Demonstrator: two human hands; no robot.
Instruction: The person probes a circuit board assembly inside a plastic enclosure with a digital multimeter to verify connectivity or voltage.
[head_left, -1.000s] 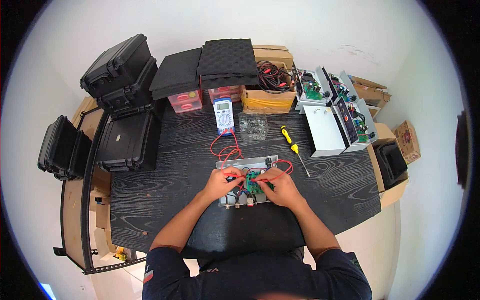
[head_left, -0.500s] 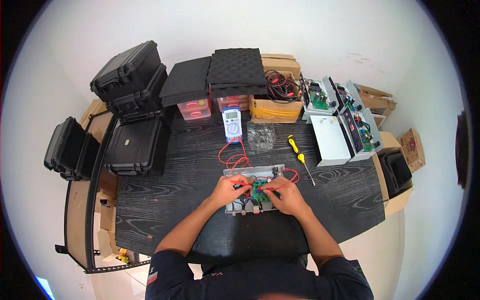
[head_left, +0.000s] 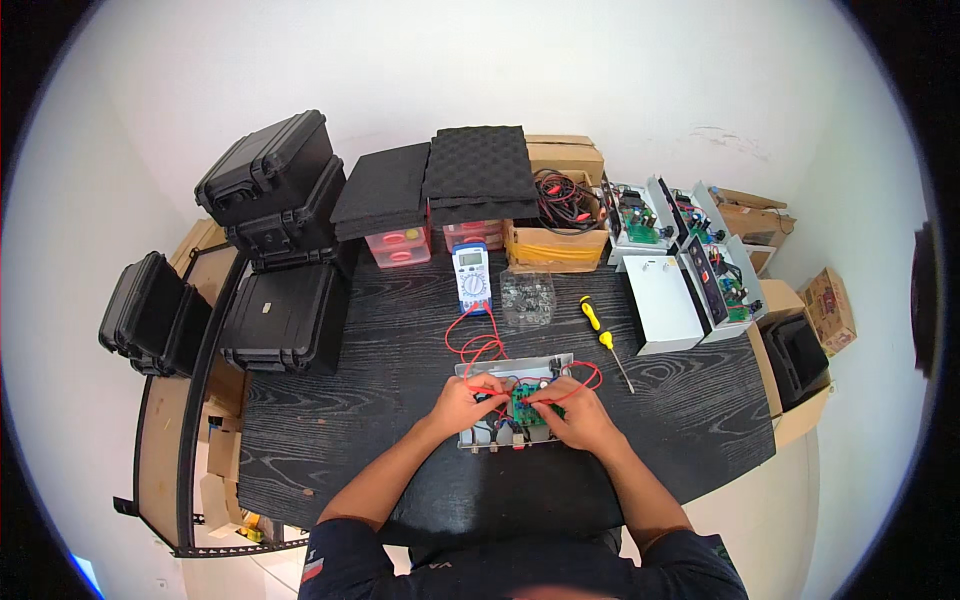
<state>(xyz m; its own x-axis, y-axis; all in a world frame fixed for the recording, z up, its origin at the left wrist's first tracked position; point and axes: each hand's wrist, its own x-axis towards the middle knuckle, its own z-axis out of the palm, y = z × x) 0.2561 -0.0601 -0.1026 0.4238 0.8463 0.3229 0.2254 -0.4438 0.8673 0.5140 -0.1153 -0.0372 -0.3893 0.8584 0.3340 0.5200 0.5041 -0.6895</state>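
Observation:
On the table in front of me lies an open metal case (head_left: 565, 362) with a green circuit board (head_left: 527, 408) inside. My left hand (head_left: 464, 402) is closed on a red test probe (head_left: 487, 391), its tip over the board's left part. Pinched in my right hand (head_left: 580, 412) is another red test probe (head_left: 546, 401), pointed at the board's middle. Whether the tips touch the board is too small to tell. Red leads loop from the probes, one running up to a blue and white multimeter (head_left: 473, 282) lying beyond the case.
A yellow and black screwdriver (head_left: 606, 340) and a clear box of small parts (head_left: 528, 298) lie past the case. Black hard cases (head_left: 283, 318) are stacked at left. Opened metal units with boards (head_left: 722, 282) and a white metal cover (head_left: 665, 305) stand at right.
The whole scene sits slightly lower in the picture, as the view has tilted up. Both hands keep their probes at the board with hardly any movement.

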